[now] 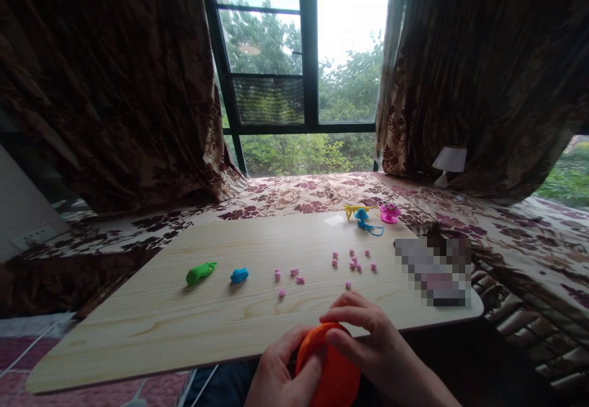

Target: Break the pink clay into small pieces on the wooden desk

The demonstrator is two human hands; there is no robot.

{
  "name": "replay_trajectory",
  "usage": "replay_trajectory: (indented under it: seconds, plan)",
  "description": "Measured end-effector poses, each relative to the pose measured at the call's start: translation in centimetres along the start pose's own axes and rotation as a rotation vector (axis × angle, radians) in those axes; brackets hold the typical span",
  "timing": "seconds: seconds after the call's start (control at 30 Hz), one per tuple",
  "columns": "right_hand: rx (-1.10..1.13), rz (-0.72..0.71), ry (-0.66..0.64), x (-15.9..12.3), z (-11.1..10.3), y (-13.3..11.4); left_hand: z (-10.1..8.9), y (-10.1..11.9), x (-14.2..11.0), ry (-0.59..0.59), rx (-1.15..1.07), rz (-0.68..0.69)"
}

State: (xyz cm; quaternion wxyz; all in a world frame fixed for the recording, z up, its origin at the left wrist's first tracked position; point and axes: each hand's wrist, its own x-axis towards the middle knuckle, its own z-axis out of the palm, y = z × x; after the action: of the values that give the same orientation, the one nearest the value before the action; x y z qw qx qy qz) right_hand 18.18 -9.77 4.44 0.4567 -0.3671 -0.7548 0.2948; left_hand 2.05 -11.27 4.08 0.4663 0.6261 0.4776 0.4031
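Note:
An orange piece of modelling clay (pixel 338 367), rounded and bowl-like, is held between both hands just past the table's near edge. My left hand (pixel 288 370) grips its left side, with the thumb pressed on the front. My right hand (pixel 368 339) curls over its top and right, fingers on the rim. Small pink clay bits (pixel 353 264) lie scattered on the table beyond the hands, with more pink bits (pixel 294 272) to the left. The lower part of the orange piece runs out of view.
On the light wooden table (pixel 151 327) lie a green clay lump (pixel 201 273) and a blue clay lump (pixel 239 275). Yellow (pixel 356 210), blue (pixel 362 215) and pink clay figures (pixel 389 213) stand at the back right. A blurred-out object (pixel 432 272) lies at the right edge.

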Motion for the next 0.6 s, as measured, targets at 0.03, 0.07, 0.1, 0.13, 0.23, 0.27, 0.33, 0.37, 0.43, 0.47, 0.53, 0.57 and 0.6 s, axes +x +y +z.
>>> replay_trajectory:
  seconds: [0.03, 0.07, 0.1, 0.13, 0.23, 0.27, 0.33, 0.37, 0.43, 0.47, 0.53, 0.57, 0.6]
  plan:
    - [-0.006, -0.014, -0.025, -0.01, -0.03, 0.05, 0.04, -0.04, 0.01, -0.003, 0.001, 0.005]
    - [-0.017, -0.027, -0.037, -0.02, -0.07, 0.1, 0.08, -0.1, 0.02, -0.002, -0.003, 0.013]
    - [-0.029, -0.033, -0.03, -0.04, -0.1, 0.13, 0.13, -0.19, 0.03, 0.001, -0.013, 0.018]
    - [-0.04, -0.028, -0.008, -0.07, -0.13, 0.15, 0.17, -0.3, 0.04, 0.002, -0.029, 0.013]
    - [-0.042, 0.01, 0.051, -0.18, -0.15, 0.16, 0.18, -0.66, 0.09, -0.007, -0.067, -0.037]
    - [-0.037, 0.015, 0.043, -0.22, -0.16, 0.14, 0.17, -0.76, 0.1, -0.013, -0.065, -0.051]
    - [-0.035, 0.006, -0.003, -0.25, -0.16, 0.09, 0.14, -0.83, 0.1, -0.014, -0.061, -0.053]
    - [-0.038, -0.002, -0.011, -0.26, -0.15, 0.06, 0.14, -0.79, 0.09, -0.01, -0.071, -0.046]
    - [-0.038, 0.0, 0.015, -0.24, -0.11, 0.04, 0.17, -0.63, 0.05, 0.004, -0.122, -0.043]
    - [-0.029, 0.011, 0.034, -0.22, -0.07, 0.05, 0.18, -0.53, 0.04, 0.013, -0.146, -0.043]
    - [0.001, 0.033, 0.063, -0.19, 0.05, 0.13, 0.18, -0.42, 0.05, 0.028, -0.151, -0.04]
    - [0.014, 0.031, 0.061, -0.18, 0.13, 0.19, 0.17, -0.42, 0.07, 0.03, -0.128, -0.035]
    - [0.02, 0.022, 0.05, -0.15, 0.21, 0.26, 0.16, -0.45, 0.1, 0.03, -0.093, -0.029]
